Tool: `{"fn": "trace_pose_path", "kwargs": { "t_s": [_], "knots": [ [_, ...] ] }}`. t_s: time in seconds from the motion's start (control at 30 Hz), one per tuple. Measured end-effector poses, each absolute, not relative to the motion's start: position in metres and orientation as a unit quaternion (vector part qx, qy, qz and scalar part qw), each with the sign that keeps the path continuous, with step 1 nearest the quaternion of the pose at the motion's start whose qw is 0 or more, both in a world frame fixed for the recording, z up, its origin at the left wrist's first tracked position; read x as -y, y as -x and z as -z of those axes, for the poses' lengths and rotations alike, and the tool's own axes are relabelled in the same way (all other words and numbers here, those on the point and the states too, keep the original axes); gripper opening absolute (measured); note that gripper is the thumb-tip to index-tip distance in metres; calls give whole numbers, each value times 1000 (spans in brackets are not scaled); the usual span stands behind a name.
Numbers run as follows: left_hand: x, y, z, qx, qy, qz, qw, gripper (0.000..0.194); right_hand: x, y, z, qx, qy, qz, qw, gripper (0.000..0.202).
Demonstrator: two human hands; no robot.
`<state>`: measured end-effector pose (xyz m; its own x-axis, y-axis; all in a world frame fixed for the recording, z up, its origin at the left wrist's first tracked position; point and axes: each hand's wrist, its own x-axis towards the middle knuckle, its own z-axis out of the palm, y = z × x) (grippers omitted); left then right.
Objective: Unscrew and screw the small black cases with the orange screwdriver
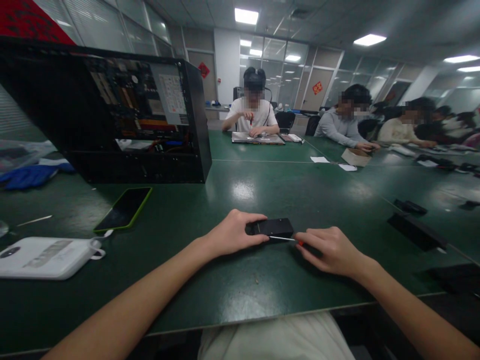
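Note:
A small black rectangular box (275,227) lies on the green table in front of me. My left hand (236,229) grips its left end, thumb on the near side and fingers on the far side. In my right hand (330,250) is a screwdriver (282,238) with a thin metal shaft and a red and black handle, mostly covered by my fingers. The shaft points left along the near side of the box, its tip close to my left thumb. Whether the tip touches the box I cannot tell.
An open black computer case (195,125) stands at the left. Near it lie a green-edged phone (123,210), a white power bank (45,257) and blue gloves (32,175). Black parts (416,230) lie at the right. Several people (255,112) sit across the green table (243,175).

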<state>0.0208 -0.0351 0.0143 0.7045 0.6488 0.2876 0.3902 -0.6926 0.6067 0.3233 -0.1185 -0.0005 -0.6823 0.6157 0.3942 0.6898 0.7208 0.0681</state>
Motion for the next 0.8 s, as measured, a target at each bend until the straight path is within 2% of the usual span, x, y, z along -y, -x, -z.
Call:
{"fn": "trace_pose_path", "kwargs": {
  "t_s": [0.1,0.23,0.5,0.8],
  "knots": [
    [36,-22,-14,-293,-885,-250,261,49,116,-339,-7,909,347,120,196,20],
    [39,-23,-15,-295,-884,-254,259,46,93,-343,-24,881,407,86,228,23],
    [49,-31,-14,-287,-892,-245,247,44,36,-310,-24,873,471,9,126,33],
    [58,-36,-16,-247,-905,-253,235,36,43,-313,-13,867,477,13,142,29]
  ]
}}
